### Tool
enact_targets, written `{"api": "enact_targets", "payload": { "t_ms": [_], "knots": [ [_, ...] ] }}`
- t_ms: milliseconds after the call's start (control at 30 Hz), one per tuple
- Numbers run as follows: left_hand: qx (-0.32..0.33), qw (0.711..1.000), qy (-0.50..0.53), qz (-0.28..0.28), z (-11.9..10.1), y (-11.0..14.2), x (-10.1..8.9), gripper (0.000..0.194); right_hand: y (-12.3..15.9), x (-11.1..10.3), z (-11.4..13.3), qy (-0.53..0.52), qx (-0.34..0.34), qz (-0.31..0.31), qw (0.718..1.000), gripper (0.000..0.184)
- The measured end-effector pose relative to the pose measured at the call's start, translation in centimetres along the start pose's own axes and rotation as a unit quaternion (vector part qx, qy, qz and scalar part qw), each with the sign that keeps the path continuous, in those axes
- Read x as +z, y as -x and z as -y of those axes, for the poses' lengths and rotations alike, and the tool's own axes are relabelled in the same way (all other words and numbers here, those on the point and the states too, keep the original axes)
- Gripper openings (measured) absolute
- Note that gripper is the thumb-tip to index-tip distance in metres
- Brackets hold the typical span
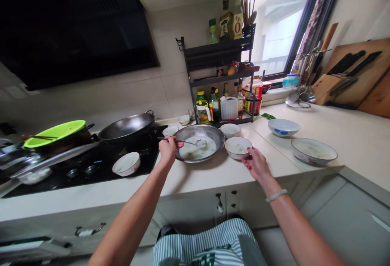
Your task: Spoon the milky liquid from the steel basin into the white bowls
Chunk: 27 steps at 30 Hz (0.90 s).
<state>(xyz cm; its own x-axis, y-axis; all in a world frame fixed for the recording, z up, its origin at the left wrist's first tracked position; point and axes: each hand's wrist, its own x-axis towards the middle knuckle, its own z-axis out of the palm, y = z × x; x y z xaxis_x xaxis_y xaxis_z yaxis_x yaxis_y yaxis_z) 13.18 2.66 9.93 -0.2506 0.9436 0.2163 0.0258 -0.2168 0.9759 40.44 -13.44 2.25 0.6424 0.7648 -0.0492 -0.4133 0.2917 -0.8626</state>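
Observation:
My left hand (pixel 168 149) is closed round the handle of a ladle (pixel 201 143), whose bowl rests over the pale soup in a wide metal basin (pixel 219 152). Bits of green float in that soup. With fingers and thumb, my right hand (pixel 257 163) grips the near right side of a small white bowl (pixel 235 155) with pale soup in it. This bowl stands against the basin's right side. Just behind it is another filled bowl (pixel 230 129), and one more small bowl (pixel 170 131) sits at the basin's back left.
A filled bowl (pixel 126 164) stands on the black stove (pixel 103 176), near a wok (pixel 128 127) and a lime-green colander (pixel 56 133). To the right are a blue-patterned bowl (pixel 284 128) and a larger soup bowl (pixel 313 151). Behind stands a bottle rack (pixel 221 79); knives (pixel 347 63) at far right.

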Motion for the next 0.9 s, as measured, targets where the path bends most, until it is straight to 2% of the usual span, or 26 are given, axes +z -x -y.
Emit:
{"api": "enact_targets", "payload": {
  "t_ms": [100, 900],
  "knots": [
    [-0.029, 0.999, -0.002, 0.030, -0.4, 0.1, 0.0, 0.021, 0.0, 0.0, 0.0, 0.001, 0.000, 0.000, 1.000, 0.042],
    [-0.044, 0.999, -0.003, 0.032, -1.3, 0.5, -0.1, 0.024, 0.1, 0.1, 0.1, -0.004, -0.006, -0.002, 1.000, 0.039]
  ]
}}
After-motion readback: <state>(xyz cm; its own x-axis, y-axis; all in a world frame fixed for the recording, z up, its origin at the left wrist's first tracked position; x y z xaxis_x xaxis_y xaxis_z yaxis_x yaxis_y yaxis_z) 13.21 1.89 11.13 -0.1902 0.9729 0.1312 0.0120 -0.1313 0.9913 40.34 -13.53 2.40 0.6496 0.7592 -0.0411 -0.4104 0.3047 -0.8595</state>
